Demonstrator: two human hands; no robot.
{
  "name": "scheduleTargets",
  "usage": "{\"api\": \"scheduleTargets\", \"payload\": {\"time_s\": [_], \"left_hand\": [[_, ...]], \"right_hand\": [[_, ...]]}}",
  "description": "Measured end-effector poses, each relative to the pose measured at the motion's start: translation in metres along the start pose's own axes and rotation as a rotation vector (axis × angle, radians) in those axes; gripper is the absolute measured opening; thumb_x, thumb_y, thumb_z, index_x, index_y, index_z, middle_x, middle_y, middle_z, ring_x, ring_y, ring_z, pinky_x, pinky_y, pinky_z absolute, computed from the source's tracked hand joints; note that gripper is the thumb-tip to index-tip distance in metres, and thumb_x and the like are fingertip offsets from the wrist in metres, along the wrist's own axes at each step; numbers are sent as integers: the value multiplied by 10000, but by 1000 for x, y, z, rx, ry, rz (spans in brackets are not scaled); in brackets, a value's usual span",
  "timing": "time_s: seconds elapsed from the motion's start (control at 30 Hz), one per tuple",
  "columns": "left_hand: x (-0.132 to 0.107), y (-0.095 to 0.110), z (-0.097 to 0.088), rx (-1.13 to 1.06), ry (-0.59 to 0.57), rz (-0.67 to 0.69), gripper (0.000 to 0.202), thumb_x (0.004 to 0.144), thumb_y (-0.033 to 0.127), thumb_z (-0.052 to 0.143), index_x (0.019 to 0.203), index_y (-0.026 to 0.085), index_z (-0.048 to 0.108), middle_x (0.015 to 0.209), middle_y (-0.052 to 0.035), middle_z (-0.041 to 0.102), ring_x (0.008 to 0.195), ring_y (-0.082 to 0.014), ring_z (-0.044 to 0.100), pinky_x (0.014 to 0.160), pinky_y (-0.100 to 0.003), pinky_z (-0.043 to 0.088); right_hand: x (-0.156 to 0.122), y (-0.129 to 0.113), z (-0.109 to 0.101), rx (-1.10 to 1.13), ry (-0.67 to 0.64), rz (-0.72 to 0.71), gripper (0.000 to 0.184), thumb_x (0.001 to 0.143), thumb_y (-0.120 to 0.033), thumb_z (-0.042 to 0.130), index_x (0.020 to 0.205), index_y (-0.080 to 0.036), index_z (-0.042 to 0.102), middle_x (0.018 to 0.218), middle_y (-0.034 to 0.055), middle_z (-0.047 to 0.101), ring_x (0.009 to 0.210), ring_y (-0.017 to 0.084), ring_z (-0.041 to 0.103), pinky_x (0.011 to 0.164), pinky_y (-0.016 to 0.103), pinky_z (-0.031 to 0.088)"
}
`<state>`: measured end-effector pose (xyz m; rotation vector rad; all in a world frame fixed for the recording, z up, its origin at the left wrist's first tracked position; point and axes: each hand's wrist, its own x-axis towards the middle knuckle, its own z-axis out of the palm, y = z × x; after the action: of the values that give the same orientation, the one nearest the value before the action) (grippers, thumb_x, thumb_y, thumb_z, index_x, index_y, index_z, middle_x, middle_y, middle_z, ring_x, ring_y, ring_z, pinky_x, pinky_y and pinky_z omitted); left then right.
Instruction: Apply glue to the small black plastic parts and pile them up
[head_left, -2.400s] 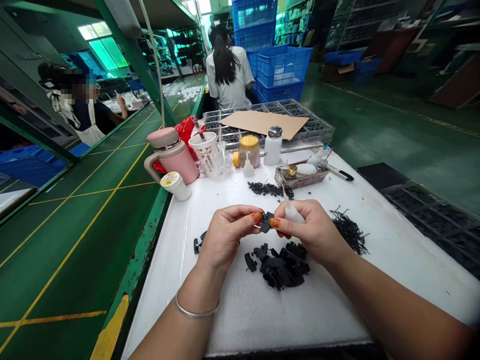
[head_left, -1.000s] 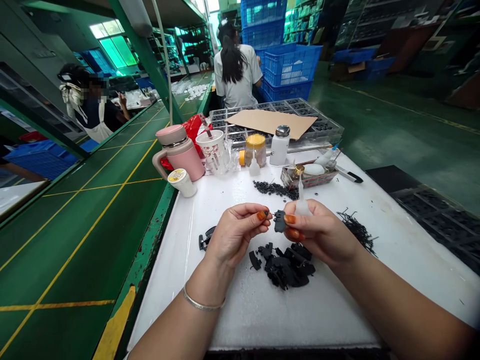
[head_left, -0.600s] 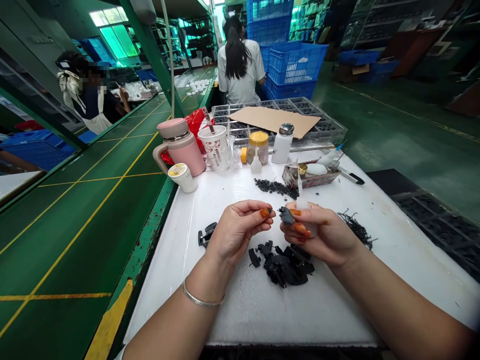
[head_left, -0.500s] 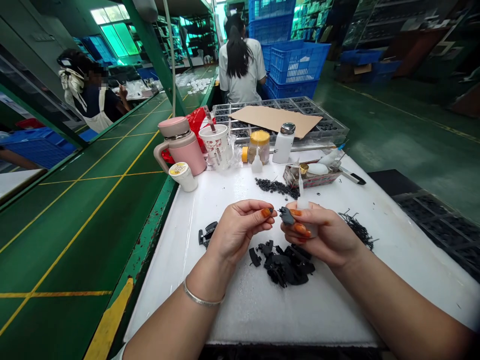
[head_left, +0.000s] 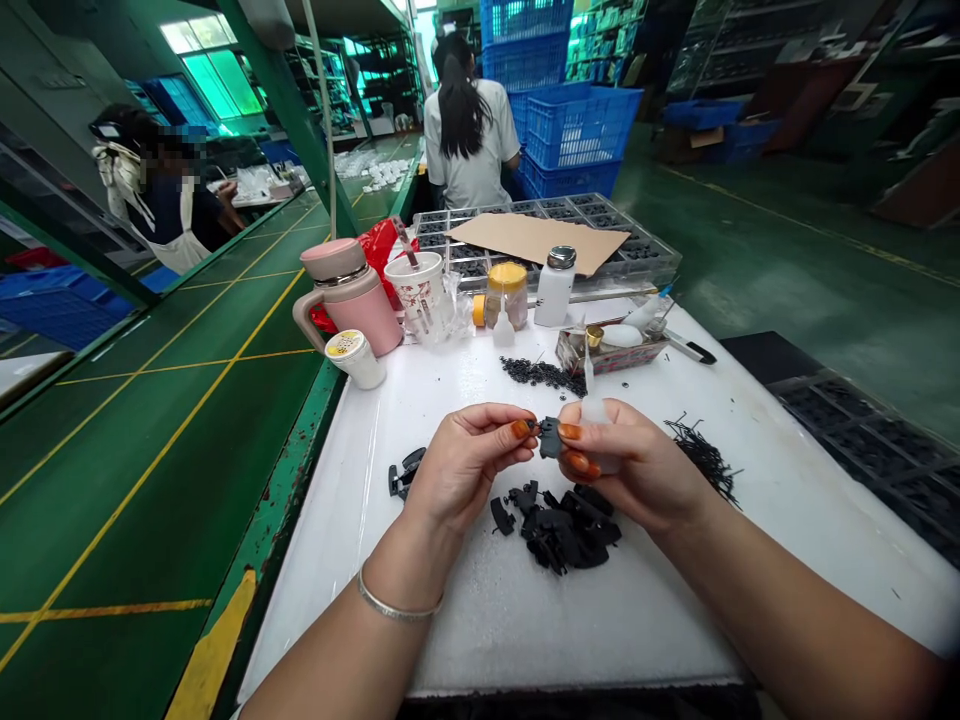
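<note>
Between thumb and fingers, my right hand (head_left: 630, 450) pinches a small dark grey plastic part (head_left: 550, 438). The same hand also keeps a translucent squeeze bottle (head_left: 592, 405) in its palm, its thin nozzle pointing up. My left hand (head_left: 480, 450) is closed in a pinch on a tiny black piece (head_left: 532, 423), which meets the left edge of the grey part. Below both hands lies a pile of black plastic parts (head_left: 570, 530). A few more black parts (head_left: 405, 472) sit left of my left hand, partly hidden by it.
On the white work surface (head_left: 450, 640) are small black rings (head_left: 540, 372), thin black pins (head_left: 705, 455), a tool box (head_left: 615, 355) and a pink mug (head_left: 360, 300). Behind stand a cup (head_left: 420, 300), jars and a compartment tray (head_left: 652, 255). A green conveyor (head_left: 150, 450) runs left; two people sit beyond.
The grey part has turned more upright and come against the tiny piece at my left fingertips; a gap separated them before. The whole view has shifted slightly.
</note>
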<state>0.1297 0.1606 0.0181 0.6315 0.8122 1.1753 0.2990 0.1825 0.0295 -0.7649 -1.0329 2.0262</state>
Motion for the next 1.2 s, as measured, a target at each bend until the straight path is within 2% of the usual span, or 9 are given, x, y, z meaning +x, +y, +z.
{"api": "scheduleTargets", "payload": {"time_s": [0.73, 1.0, 1.2], "left_hand": [[0, 4, 5, 107, 66, 72, 153, 603, 188, 826, 720, 138, 742, 671, -24, 704, 611, -90, 628, 604, -176, 514], [-1, 4, 3, 289, 65, 214, 88, 676, 191, 777, 753, 155, 753, 658, -19, 698, 620, -105, 620, 613, -202, 502], [-3, 5, 2, 395, 59, 290, 70, 696, 189, 758, 760, 162, 756, 703, -34, 715, 656, -133, 632, 638, -235, 504]], "right_hand": [[-2, -3, 4, -193, 71, -73, 201, 693, -262, 722, 576, -146, 606, 485, -12, 512, 477, 87, 419, 480, 241, 287], [0, 2, -4, -372, 56, -172, 217, 742, -302, 725, 622, -152, 624, 525, -20, 542, 505, 87, 449, 496, 229, 327], [-3, 2, -5, -420, 55, -204, 178, 739, -264, 732, 637, -154, 638, 533, -23, 559, 512, 92, 460, 496, 227, 332]]}}
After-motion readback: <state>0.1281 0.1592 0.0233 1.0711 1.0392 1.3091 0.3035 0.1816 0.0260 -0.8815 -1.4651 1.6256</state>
